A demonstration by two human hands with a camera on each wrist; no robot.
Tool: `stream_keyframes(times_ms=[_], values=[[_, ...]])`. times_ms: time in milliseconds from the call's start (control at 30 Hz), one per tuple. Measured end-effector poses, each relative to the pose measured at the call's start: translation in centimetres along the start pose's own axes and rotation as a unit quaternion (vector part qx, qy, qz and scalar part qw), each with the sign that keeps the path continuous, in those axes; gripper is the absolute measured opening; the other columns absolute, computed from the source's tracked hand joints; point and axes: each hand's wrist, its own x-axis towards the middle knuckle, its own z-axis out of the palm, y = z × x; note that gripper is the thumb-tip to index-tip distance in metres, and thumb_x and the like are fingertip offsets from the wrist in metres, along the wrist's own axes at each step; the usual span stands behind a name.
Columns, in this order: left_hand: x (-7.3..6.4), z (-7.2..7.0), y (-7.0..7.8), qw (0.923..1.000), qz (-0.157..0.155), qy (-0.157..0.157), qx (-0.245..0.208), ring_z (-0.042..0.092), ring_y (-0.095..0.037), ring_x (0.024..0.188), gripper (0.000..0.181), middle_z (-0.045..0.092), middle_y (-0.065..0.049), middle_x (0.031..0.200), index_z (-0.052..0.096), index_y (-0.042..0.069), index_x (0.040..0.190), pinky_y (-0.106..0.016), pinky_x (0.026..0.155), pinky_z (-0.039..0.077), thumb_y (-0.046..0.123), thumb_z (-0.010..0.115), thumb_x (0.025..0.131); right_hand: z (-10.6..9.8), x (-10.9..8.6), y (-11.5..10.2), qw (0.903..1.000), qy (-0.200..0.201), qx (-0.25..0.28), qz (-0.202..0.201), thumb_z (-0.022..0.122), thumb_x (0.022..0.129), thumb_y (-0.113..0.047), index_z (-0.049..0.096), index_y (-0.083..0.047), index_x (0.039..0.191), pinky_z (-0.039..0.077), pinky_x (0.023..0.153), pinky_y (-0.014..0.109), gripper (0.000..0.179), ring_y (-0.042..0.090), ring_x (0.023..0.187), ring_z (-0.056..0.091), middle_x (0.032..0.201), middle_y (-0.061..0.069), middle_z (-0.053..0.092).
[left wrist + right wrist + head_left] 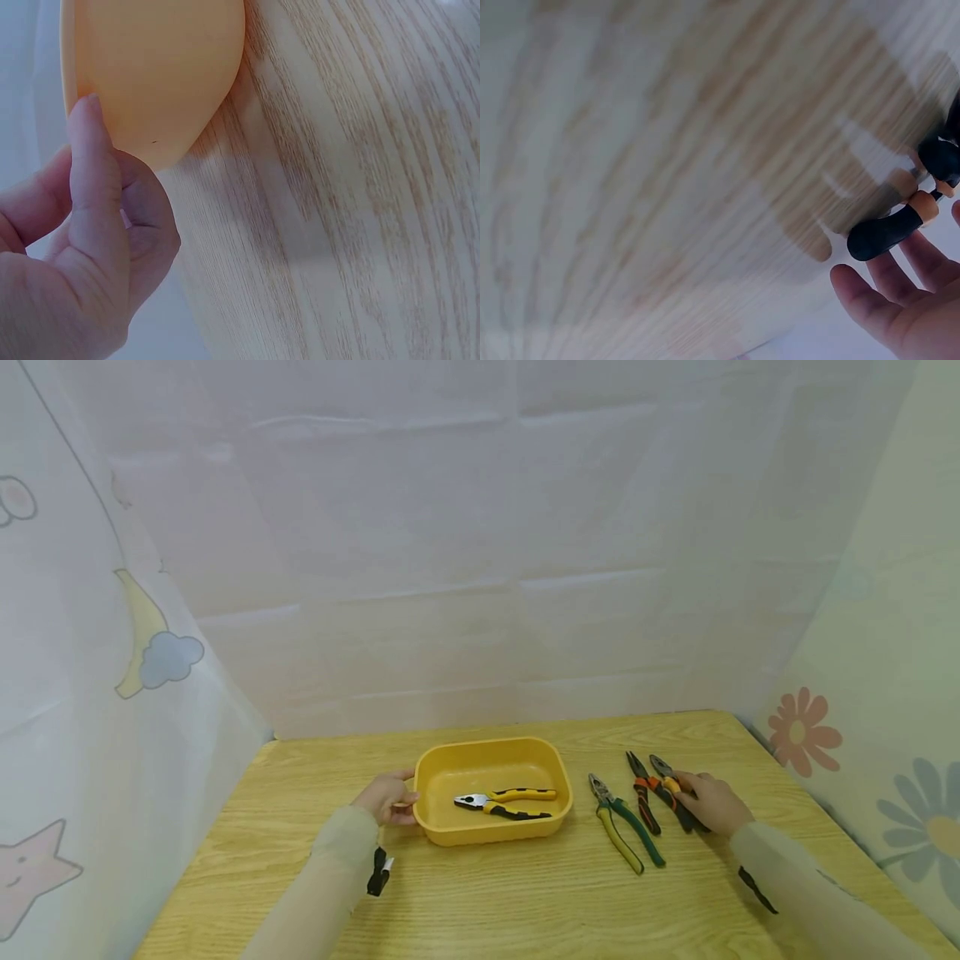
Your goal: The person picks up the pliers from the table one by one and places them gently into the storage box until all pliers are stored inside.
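In the head view my left hand (pixel 392 797) holds the left end of a yellow plastic basin (pixel 491 837), its thumb against the wall, as the left wrist view shows. Combination pliers with yellow and black handles (pixel 517 795) lie inside the basin. Over at the right, my right hand (pixel 712 803) grips combination pliers with black and orange handles (pixel 662 767); its fingers partly hide them. Close beside these are long-nose pliers with red and black handles (pixel 643 793). Between them and the basin lie green-handled pliers (pixel 624 827), their handles spread.
The wooden table (pixel 480 902) carries the basin and tools. A pale cloth backdrop (pixel 480 568) stands behind it, with printed cloths at the left and right sides. Black straps circle both sleeves near the wrists.
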Motion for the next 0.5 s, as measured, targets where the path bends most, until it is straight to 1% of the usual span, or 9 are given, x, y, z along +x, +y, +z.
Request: stream_keyframes(times_ms=[67, 133, 200, 333, 500], values=[[-0.03, 0.01, -0.04, 1.0000, 0.000, 0.000, 0.000, 0.049, -0.019, 0.068, 0.058, 0.052, -0.021, 0.103, 0.036, 0.005, 0.150, -0.025, 0.056, 0.055, -0.007, 0.051, 0.096, 0.07, -0.02, 0.00, 1.0000, -0.001, 0.000, -0.002, 0.063, 0.091, -0.005, 0.055, 0.011, 0.127, 0.049, 0.062, 0.048, 0.040, 0.038, 0.076, 0.059, 0.098, 0.030, 0.059], [-0.07, 0.04, -0.07, 1.0000, 0.000, 0.001, -0.001, 0.049, -0.019, 0.068, 0.058, 0.051, -0.021, 0.103, 0.036, 0.005, 0.150, -0.025, 0.056, 0.055, -0.007, 0.051, 0.096, 0.10, -0.09, -0.07, 1.0000, 0.000, -0.004, -0.006, 0.063, 0.091, -0.004, 0.056, 0.011, 0.127, 0.049, 0.060, 0.047, 0.039, 0.035, 0.073, 0.058, 0.097, 0.030, 0.059], [-0.05, 0.07, -0.12, 1.0000, -0.001, 0.001, -0.002, 0.049, -0.019, 0.068, 0.057, 0.051, -0.020, 0.102, 0.036, 0.005, 0.150, -0.025, 0.056, 0.055, -0.007, 0.051, 0.096, 0.09, -0.17, -0.16, 0.9999, 0.002, -0.008, -0.010, 0.062, 0.091, -0.004, 0.057, 0.010, 0.126, 0.049, 0.060, 0.048, 0.038, 0.035, 0.071, 0.058, 0.096, 0.030, 0.059], [-0.06, 0.13, -0.12, 1.0000, -0.001, 0.002, -0.003, 0.048, -0.019, 0.068, 0.057, 0.051, -0.018, 0.100, 0.036, 0.005, 0.150, -0.024, 0.056, 0.055, -0.007, 0.051, 0.096, -0.01, -0.45, -0.39, 0.9996, 0.004, -0.025, -0.009, 0.062, 0.092, -0.006, 0.058, 0.009, 0.126, 0.050, 0.065, 0.056, 0.038, 0.039, 0.074, 0.057, 0.095, 0.029, 0.058], [-0.12, 0.12, -0.07, 1.0000, -0.002, 0.004, -0.003, 0.048, -0.018, 0.067, 0.057, 0.051, -0.018, 0.100, 0.036, 0.005, 0.150, -0.024, 0.056, 0.054, -0.006, 0.051, 0.096, -0.05, -0.64, -0.46, 0.9990, -0.009, -0.043, -0.006, 0.058, 0.096, -0.008, 0.054, 0.010, 0.130, 0.048, 0.064, 0.055, 0.039, 0.037, 0.074, 0.053, 0.093, 0.023, 0.057]])
